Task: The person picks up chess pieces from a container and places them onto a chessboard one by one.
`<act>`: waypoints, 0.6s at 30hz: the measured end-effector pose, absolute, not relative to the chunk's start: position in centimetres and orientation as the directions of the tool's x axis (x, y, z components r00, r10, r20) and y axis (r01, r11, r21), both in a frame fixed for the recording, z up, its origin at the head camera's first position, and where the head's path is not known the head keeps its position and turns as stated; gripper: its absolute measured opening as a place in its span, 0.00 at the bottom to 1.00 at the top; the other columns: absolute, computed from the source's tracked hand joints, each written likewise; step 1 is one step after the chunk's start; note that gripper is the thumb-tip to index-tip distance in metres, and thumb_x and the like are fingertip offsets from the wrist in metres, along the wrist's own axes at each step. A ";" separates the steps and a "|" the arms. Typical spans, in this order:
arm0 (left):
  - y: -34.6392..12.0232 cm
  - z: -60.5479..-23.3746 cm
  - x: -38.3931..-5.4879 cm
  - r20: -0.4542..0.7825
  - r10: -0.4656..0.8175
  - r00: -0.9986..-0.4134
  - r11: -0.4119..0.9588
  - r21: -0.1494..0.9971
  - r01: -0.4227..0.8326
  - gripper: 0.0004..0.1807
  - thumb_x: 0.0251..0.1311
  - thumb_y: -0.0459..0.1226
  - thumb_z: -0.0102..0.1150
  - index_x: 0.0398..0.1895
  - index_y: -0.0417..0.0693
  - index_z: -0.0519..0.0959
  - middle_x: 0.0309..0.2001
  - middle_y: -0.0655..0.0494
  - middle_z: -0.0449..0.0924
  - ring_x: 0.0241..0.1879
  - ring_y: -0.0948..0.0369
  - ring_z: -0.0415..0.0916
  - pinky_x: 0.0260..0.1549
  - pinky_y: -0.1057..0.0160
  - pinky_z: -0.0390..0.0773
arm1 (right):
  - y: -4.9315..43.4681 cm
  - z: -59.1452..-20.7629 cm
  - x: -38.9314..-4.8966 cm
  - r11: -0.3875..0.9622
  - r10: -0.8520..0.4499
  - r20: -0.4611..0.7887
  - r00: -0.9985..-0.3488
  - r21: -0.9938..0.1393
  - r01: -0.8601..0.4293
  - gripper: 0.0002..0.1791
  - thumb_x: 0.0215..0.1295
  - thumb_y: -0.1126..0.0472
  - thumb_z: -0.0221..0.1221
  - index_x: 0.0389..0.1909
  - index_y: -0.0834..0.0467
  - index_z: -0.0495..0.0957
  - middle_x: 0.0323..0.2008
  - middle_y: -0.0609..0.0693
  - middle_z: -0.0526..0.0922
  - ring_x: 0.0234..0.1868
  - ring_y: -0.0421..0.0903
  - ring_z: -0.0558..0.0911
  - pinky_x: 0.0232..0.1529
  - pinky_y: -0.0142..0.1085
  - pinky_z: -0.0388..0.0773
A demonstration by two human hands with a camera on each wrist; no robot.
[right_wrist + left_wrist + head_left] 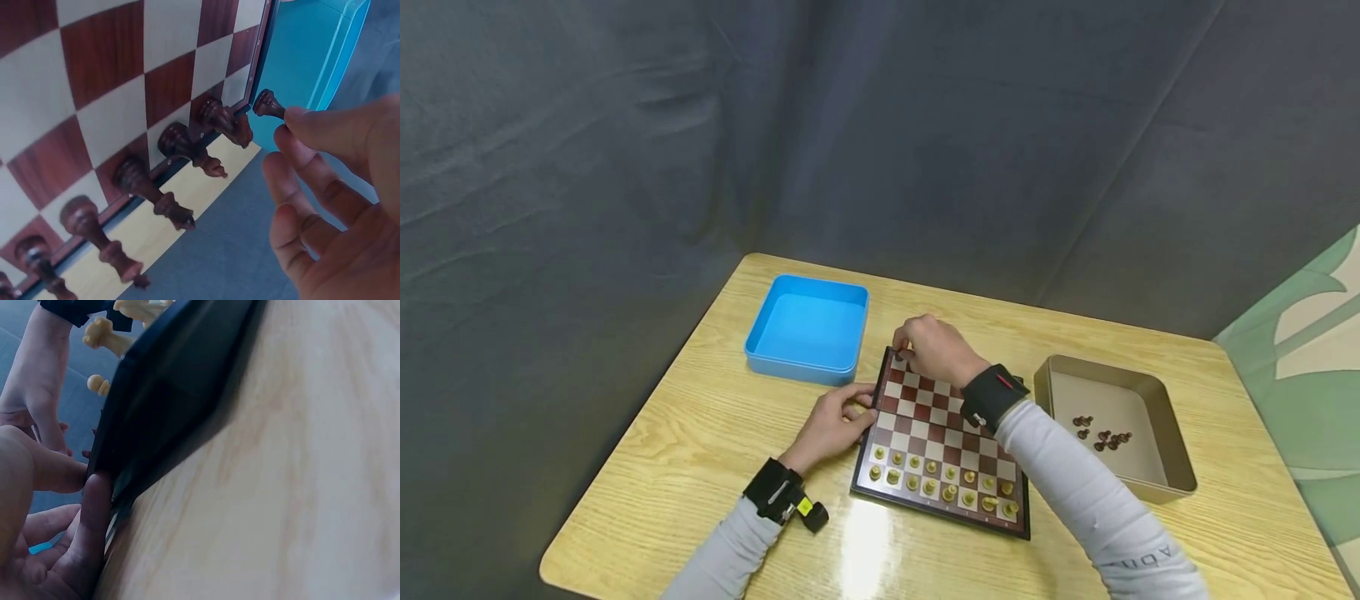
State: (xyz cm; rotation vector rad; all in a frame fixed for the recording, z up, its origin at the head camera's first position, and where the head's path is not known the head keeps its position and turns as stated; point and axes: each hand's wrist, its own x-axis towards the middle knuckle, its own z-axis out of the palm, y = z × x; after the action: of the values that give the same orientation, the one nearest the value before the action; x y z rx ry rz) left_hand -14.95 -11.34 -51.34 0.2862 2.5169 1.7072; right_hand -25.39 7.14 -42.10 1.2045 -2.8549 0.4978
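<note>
A brown-and-white chessboard [925,429] lies on the table, with yellowish chess pieces [930,486] in two rows along its near side. My left hand [835,421] grips its left edge between thumb and finger; the left wrist view shows the fingertips against the dark rim [156,394]. At the far left corner my right hand [936,348] pinches a dark brown chess piece [267,103] between thumb and forefinger, its base toward the corner square. The fingers cover its top. Beside it a dark knight [225,122] and several other dark pieces [147,187] stand along the far row.
A blue tray [805,371] sits beyond the board on the left. To the right is a brownish-gold tray [1060,367] with several dark pawns [1112,440] inside. All stand on a light wooden table [700,408]; a dark curtain [925,150] hangs behind.
</note>
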 end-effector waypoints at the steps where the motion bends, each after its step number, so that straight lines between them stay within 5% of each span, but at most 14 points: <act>1: -11.3 -51.3 -14.9 0.031 0.202 -0.979 0.359 0.928 0.103 0.24 0.52 0.39 0.57 0.54 0.51 0.68 0.37 0.58 0.74 0.24 0.63 0.75 0.17 0.63 0.75 | 7.2 -42.2 -25.4 0.653 -0.700 0.121 -0.704 -0.290 -0.699 0.07 0.51 0.65 0.59 0.31 0.52 0.80 0.29 0.44 0.79 0.24 0.33 0.72 0.20 0.28 0.70; 18: -11.2 -51.1 -14.9 0.024 0.204 -0.979 0.351 0.932 0.096 0.24 0.52 0.39 0.57 0.54 0.49 0.68 0.37 0.56 0.74 0.24 0.63 0.76 0.18 0.63 0.76 | 7.1 -43.7 -25.5 0.666 -0.693 0.092 -0.715 -0.298 -0.684 0.06 0.53 0.64 0.57 0.31 0.53 0.79 0.30 0.45 0.78 0.25 0.35 0.72 0.22 0.29 0.69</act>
State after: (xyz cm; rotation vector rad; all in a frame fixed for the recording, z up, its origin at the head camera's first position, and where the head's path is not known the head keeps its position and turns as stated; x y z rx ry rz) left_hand -14.89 -11.18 -51.08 0.2787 2.5012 1.7146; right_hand -25.48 7.13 -43.66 1.1962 -2.8937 0.4981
